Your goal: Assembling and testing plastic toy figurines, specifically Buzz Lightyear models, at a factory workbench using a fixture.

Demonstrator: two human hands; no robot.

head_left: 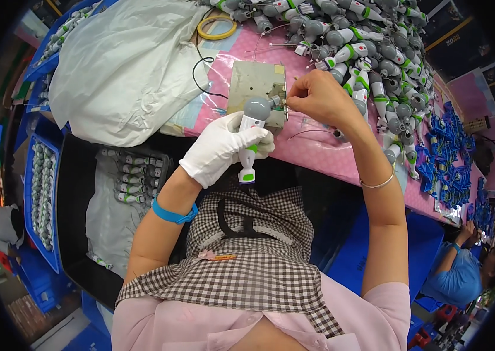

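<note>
My left hand (215,149), in a white glove, is closed around a toy robot arm (257,109) with a grey ball-shaped shoulder and white and green lower parts. The arm hangs over the table's front edge, its ball end up against the metal test box (247,79). My right hand (324,98) is bare, with its fingers pinched at the right edge of that box, beside the grey joint piece of the toy arm. Whatever sits between those fingertips is too small to make out. A black cable runs from the box's left side.
Toy limbs (370,44) are heaped at the back right; blue parts (443,158) lie beyond. A white plastic sheet (124,70) and yellow tape roll (217,36) are on the left. Below stand a black bin (76,210) and blue tray (53,234). Another person (455,281) sits far right.
</note>
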